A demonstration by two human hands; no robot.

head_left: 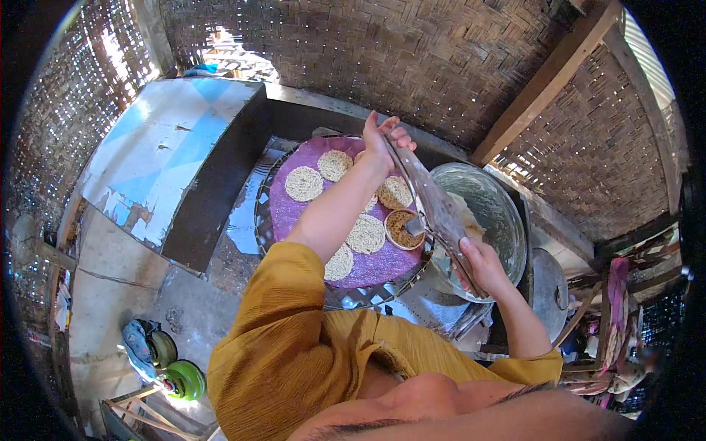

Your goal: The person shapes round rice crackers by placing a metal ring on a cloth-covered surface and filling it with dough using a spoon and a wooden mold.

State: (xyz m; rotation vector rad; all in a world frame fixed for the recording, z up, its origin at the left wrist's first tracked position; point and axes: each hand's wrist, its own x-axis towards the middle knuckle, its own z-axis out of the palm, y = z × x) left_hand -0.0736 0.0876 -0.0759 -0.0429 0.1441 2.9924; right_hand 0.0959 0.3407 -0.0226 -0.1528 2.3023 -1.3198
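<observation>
Head view: a long, weathered wooden board (440, 206) is held slantwise, far-left to near-right, between a round tray (262, 206) lined with a purple sheet (290, 220) and a big metal basin (507, 209). It's clasped at both ends, which are the sensible spots tbh: the far end is wrapped by the left grip (384, 143), the near end by the right grip (482, 268). A grey cylinder (415, 225) is seen poking out on the left side, over a bowl (393, 241) of brown stuff; whether it's fixed to the board can't be told. From the looks of it, the wood should be treated as stiff and fairly heavy, so better carried two-handed. Not much slipping would be expected with that dry, rough surface, though splinters might be picked up along the worn edges. The pale stringy discs (365, 234) look way softer and easily squashed.
</observation>
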